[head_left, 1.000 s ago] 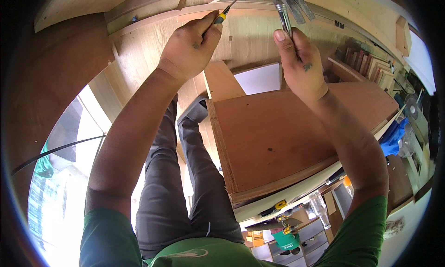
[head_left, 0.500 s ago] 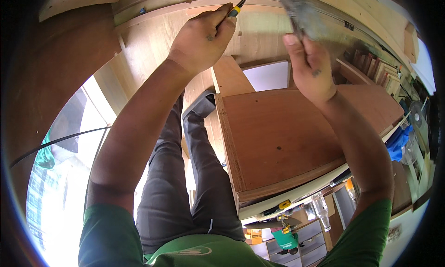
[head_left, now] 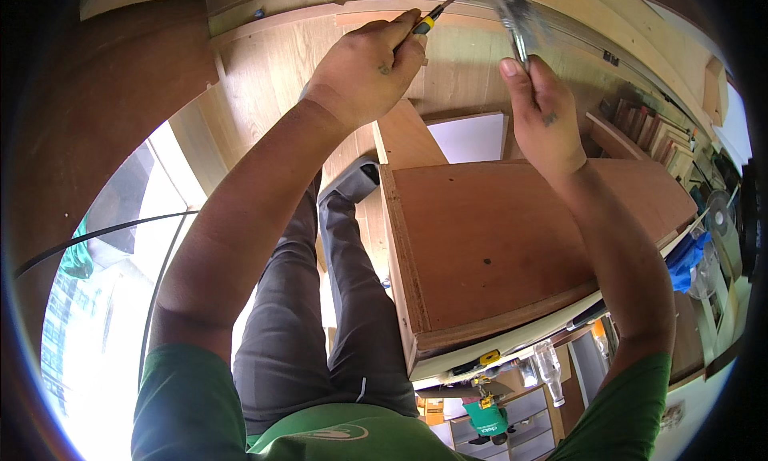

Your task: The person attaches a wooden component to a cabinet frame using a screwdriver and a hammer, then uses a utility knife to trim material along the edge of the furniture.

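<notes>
My left hand [head_left: 364, 69] is closed around a slim hand tool [head_left: 426, 23] with a yellow-and-black grip. Its thin dark metal end points up and to the right; the exact kind I cannot make out. In my right hand [head_left: 546, 117] is a hammer [head_left: 520, 46] with a shiny metal shaft, held upright. Motion smears the hammer's head, which is close to the tip of the left tool at the top edge. Whether the two touch cannot be seen. Both arms are raised over a reddish-brown wooden cabinet panel [head_left: 496, 245] and light wood boards [head_left: 280, 57].
A white panel [head_left: 468, 138] lies beyond the cabinet. Stacked wood pieces [head_left: 656, 133], a fan [head_left: 720, 213] and a blue cloth or bag [head_left: 686, 261] are at the right. Low down are a clear bottle [head_left: 549, 373] and a person in green [head_left: 486, 419]. A brown board [head_left: 112, 101] stands left.
Both hands and their tools appear slightly further right, as the whole view has shifted a little. The hammer's head is still blurred, its shaft now sharper. Both grips are unchanged.
</notes>
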Available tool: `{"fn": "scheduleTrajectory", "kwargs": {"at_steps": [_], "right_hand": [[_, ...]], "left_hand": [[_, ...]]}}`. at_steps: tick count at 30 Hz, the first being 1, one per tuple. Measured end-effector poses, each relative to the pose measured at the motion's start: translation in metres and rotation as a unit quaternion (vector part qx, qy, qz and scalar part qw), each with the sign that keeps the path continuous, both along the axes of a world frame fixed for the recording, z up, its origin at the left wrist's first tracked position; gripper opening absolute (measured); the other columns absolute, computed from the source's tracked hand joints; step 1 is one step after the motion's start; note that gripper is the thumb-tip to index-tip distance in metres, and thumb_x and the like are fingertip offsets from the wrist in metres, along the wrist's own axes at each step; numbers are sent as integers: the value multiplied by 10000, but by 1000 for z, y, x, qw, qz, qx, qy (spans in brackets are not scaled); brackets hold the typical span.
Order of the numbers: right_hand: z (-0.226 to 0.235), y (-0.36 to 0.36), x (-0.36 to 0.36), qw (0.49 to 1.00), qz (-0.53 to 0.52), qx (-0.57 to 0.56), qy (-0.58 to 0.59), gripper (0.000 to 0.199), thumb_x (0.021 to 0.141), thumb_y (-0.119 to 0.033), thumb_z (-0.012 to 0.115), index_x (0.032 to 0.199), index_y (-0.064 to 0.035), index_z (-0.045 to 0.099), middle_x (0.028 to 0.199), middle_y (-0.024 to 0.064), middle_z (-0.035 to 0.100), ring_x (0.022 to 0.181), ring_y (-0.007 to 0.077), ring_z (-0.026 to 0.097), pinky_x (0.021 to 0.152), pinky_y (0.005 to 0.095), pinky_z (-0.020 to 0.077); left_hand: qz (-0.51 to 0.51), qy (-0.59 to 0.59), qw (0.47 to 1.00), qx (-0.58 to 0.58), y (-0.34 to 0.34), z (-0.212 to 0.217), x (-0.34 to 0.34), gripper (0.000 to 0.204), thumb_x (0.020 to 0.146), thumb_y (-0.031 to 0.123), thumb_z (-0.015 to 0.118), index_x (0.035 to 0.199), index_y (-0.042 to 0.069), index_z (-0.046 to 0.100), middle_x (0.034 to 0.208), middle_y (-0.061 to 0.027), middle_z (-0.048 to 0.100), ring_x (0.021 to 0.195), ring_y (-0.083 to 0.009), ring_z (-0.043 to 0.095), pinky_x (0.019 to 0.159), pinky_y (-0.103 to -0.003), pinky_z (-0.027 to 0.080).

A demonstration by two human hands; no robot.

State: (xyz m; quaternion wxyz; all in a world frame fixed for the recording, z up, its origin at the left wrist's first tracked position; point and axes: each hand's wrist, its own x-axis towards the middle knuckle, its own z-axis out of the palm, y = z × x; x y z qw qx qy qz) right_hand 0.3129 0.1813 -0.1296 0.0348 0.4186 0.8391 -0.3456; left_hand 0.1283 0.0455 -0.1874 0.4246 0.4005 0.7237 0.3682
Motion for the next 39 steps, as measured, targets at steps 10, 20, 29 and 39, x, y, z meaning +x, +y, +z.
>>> {"fn": "scheduleTrajectory", "kwargs": {"at_steps": [10,20,29,39], "right_hand": [[4,-1,2,996,-22,-36,78,436,1033,-329,576,750,-15,469,553,119,412,503,197,394,492,374,377],[11,3,-1,988,-79,-72,111,428,1034,-338,577,767,-16,485,570,93,381,529,162,361,494,352,356],[12,3,-1,989,-82,-77,99,414,1033,-324,580,773,-19,479,567,87,371,530,160,348,485,348,349],[4,5,1,994,-54,-59,74,378,1035,-287,583,791,-18,478,578,89,372,515,169,367,488,350,348]], "left_hand": [[-4,11,1000,19,-1,-3,0,424,1037,267,546,1374,11,563,915,-193,653,801,-246,637,774,-320,515],[-9,-26,999,-31,1,3,-2,415,1033,241,544,1360,-14,570,909,-197,654,788,-226,624,769,-307,507],[9,-27,1000,10,1,1,0,411,1033,230,548,1359,-19,569,900,-198,651,796,-210,627,776,-305,507],[21,-26,999,20,-1,-5,-1,428,1022,245,548,1349,-30,568,918,-209,664,808,-281,656,767,-337,514]]}}
